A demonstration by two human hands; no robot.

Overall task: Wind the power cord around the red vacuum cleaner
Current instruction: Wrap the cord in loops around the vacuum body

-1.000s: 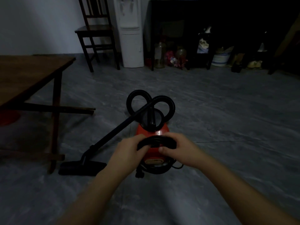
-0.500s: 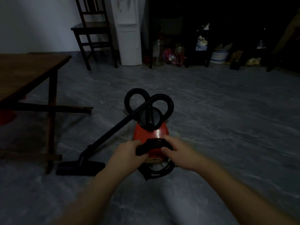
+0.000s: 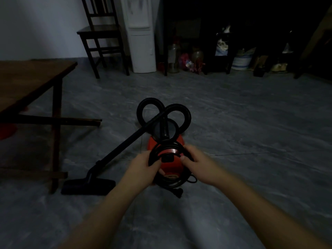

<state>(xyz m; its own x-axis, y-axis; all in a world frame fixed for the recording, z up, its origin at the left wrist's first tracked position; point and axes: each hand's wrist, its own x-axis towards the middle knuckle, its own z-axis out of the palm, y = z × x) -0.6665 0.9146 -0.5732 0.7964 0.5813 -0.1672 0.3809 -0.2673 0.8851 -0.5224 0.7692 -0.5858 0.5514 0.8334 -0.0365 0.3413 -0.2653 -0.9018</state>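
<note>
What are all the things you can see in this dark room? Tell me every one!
vacuum cleaner: 1, red, on the floor, centre
power cord: 1, black, looped over the vacuum's top, held by both hands
plug: 1, black, on the floor at the vacuum's near end
hose: 1, black, curled in two loops behind the vacuum
wand with floor nozzle: 1, black, slanting left to the floor
table: 1, brown wood, left
chair: 1, dark wood, back wall
water dispenser: 1, white, beside the chair
jars and clutter: several, unclear, under the dark shelf
left hand: 1, gripping the cord
right hand: 1, gripping the cord
</note>
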